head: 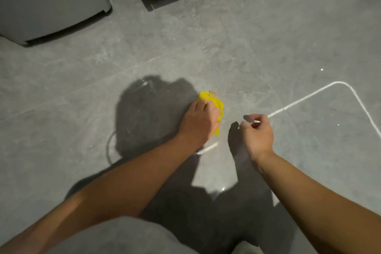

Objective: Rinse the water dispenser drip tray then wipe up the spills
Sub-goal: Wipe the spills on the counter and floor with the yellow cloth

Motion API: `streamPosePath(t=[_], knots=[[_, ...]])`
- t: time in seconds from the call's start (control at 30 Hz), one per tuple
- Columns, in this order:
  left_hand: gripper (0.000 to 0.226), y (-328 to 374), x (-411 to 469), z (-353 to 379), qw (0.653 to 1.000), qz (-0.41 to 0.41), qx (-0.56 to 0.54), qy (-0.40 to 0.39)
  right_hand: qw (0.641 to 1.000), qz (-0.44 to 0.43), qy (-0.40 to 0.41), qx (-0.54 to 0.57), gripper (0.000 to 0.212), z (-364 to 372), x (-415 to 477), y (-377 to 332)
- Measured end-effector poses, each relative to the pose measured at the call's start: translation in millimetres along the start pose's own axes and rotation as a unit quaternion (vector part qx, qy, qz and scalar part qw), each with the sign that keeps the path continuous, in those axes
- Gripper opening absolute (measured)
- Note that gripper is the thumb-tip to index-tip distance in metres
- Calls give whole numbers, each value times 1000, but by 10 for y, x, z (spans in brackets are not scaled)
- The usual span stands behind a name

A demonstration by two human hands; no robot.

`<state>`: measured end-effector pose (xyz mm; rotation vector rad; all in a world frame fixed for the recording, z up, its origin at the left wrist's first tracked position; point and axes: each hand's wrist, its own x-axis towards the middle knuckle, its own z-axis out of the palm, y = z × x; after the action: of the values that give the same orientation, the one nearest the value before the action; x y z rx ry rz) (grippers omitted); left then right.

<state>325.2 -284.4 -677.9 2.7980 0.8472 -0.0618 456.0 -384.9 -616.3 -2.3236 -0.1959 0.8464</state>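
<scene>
The left hand (201, 121) presses a bunched yellow cloth (219, 105) onto the grey floor (268, 47). Its grip is clenched round the fabric, with the arm stretched forward from the lower left and the wrist low. The spill (132, 113) lies left of the cloth and slightly beyond it. Its glinting edge curves there, though shadow hides how far it runs, so the wipe probably needs to sweep leftward. The right hand (257, 135) hovers just right of the cloth, fingers loosely curled, grasping nothing.
</scene>
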Motion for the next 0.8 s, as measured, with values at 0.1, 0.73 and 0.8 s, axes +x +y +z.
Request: streamPosePath(t=[0.1, 0.73, 0.8], knots=[[24, -169, 318, -260, 999, -17, -26, -43, 996, 59, 0, 63, 16, -70, -13, -99], [30, 300, -390, -6033, 759, -393, -516, -57, 951, 124, -222, 178, 19, -2988, -2707, -3769], [25, 495, -497, -6792, 741, -395, -542, -44, 951, 102, -234, 176, 19, -3469, -3043, -4340]])
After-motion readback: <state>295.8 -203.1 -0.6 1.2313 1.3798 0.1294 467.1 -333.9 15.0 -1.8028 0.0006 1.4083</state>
